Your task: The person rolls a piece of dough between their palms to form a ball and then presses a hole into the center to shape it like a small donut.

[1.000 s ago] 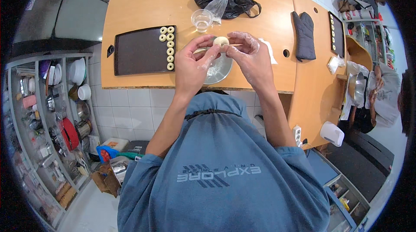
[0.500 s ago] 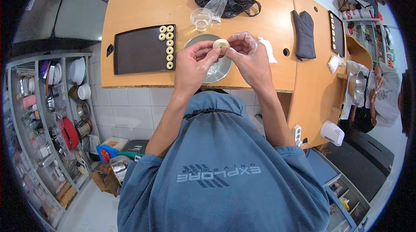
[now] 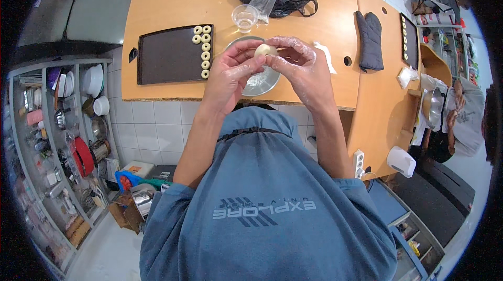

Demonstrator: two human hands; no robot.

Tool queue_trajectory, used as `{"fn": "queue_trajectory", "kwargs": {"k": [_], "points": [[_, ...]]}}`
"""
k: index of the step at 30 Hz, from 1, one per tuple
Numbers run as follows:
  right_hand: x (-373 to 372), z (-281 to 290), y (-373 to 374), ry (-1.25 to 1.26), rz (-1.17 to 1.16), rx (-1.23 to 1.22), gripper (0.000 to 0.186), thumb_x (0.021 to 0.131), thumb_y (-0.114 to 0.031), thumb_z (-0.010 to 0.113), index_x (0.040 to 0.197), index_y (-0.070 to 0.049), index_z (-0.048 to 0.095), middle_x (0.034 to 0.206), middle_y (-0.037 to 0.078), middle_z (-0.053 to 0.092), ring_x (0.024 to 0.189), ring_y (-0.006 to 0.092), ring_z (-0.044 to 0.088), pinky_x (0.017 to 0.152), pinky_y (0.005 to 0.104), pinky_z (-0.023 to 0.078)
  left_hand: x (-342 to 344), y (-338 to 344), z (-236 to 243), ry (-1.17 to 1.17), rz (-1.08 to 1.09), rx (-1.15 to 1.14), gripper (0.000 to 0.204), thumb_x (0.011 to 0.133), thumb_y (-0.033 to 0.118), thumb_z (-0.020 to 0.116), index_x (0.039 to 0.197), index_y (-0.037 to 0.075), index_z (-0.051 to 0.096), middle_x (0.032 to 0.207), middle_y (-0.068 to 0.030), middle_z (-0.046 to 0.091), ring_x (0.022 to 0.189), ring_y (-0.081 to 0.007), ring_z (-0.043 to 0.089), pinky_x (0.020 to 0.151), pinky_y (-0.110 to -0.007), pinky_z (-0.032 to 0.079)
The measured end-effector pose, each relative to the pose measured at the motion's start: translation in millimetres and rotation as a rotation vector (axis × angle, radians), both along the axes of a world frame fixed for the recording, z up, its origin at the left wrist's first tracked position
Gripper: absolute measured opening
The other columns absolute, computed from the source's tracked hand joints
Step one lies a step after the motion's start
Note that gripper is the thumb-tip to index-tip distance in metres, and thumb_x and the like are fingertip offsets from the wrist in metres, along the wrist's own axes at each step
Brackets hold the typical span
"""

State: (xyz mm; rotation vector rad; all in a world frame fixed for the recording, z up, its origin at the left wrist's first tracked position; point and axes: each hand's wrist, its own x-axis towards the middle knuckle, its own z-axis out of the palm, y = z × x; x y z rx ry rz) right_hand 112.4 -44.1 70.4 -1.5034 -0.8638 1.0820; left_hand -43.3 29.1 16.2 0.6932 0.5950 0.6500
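My left hand [image 3: 226, 71] and my right hand [image 3: 304, 71] pinch a small round piece of pale dough [image 3: 266, 50] between thumbs and fingertips, with white flour on both hands. They are over a metal bowl [image 3: 262, 84] with flour in it. A dark baking tray [image 3: 165, 61] to the left carries several pale dough rings [image 3: 206, 47] along its right part. A clear cup [image 3: 244, 19] stands behind my hands, and a white paper [image 3: 327, 62] lies right of them.
On the wooden table [image 3: 178, 3] are black and clear plastic bags [image 3: 277, 0], a dark oven mitt [image 3: 370, 42] and a second tray [image 3: 408, 37] of rings. A co-worker [image 3: 461, 118] is at the far right. Shelves of kitchenware [image 3: 57, 139] stand left.
My hands have shifted slightly, the left one a little outward, and the piece of dough between my fingertips has turned. Both hands still hold it over the bowl.
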Motion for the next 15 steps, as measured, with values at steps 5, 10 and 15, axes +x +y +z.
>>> {"fn": "queue_trajectory", "kwargs": {"k": [5,10,15], "points": [[-8.9,7.9,-1.4,0.094,-0.064,-0.001,0.038,0.084,-0.009,0.077,0.118,0.003,0.066,0.104,0.010,0.070,0.096,0.0145,0.066,0.087,0.0280,0.053,0.3,-5.4,9.9,-0.133,0.027,-0.190,0.028,0.095,0.008,0.065,0.122,0.003,0.061,0.114,-0.0081,0.067,0.100,-0.0142,0.065,0.086,-0.030,0.054],[-12.7,4.7,-2.3,0.129,-0.115,0.012,0.034,0.084,-0.007,0.076,0.113,0.004,0.064,0.100,0.010,0.070,0.092,0.0143,0.067,0.083,0.0274,0.054,-4.1,-8.5,-1.9,-0.154,0.014,-0.185,0.030,0.098,0.015,0.063,0.126,0.007,0.058,0.122,-0.0090,0.065,0.112,-0.0197,0.063,0.098,-0.041,0.054],[-17.0,0.2,-5.3,0.198,-0.188,0.043,0.025,0.084,-0.006,0.074,0.104,0.004,0.063,0.094,0.010,0.069,0.087,0.0138,0.067,0.077,0.0268,0.055,-5.2,-13.1,-3.6,-0.144,0.026,-0.205,0.028,0.099,0.017,0.061,0.125,0.008,0.059,0.122,-0.0092,0.065,0.113,-0.0207,0.063,0.099,-0.043,0.053]]}}
